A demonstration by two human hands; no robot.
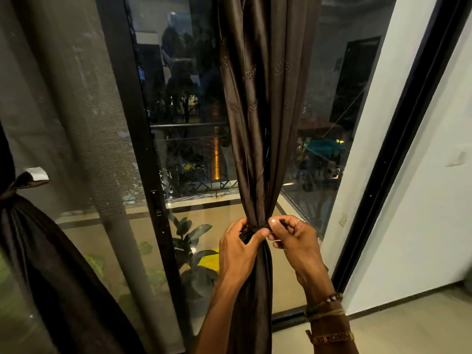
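A dark brown satin curtain (pixel 255 118) hangs gathered into a narrow bunch in front of the glass door. A thin dark tie band (pixel 260 228) circles the bunch at waist height. My left hand (pixel 238 247) grips the gathered cloth at the band, thumb across the front. My right hand (pixel 293 236) pinches the band's end just right of the bunch, fingers curled. Beaded and woven bracelets sit on my right wrist.
A second brown curtain (pixel 51 264) hangs tied at the left edge. The black-framed sliding glass door (pixel 153 175) and a mesh screen (pixel 76 123) stand behind. Potted plants (pixel 189 241) sit on the balcony outside. A white wall (pixel 421 200) is on the right.
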